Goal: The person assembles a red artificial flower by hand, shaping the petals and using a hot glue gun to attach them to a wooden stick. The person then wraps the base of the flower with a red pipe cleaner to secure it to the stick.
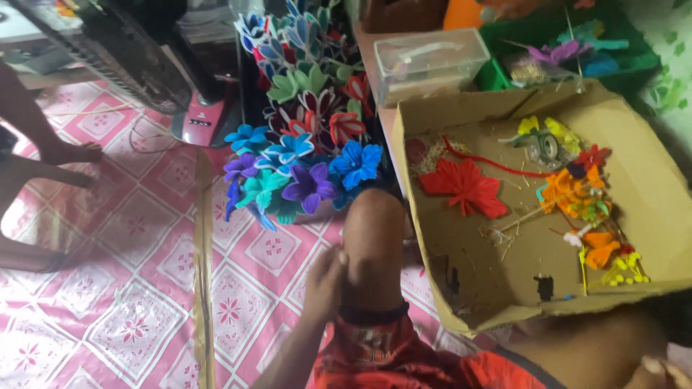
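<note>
Floor: a pink and white patterned mat is covering the left and lower part of the frame, where the person is sitting with one knee raised at the centre.
Left hand: the left hand is resting against the side of the knee at lower centre, fingers curled together; whether it is pinching anything I cannot tell.
Right hand: only the right hand fingertips are showing at the lower right corner, so its grip cannot be judged.
Nearest things: a bunch of handmade flowers, blue, purple and teal, is standing just above the knee; a shallow cardboard box is lying to the right, just beside the knee.
In the box: a red leaf shape, orange flower pieces and a roll of tape are lying loose on the box floor.
Risk: the knee is sitting close to both the flowers and the box's near edge, so swinging the leg could, in my judgement, knock the flowers over or tip the box and scatter the small pieces.
Edges and room: a fan is crowding the upper left, and another person's foot is resting at the left edge; the widest free stretch of mat is lying lower left.
</note>
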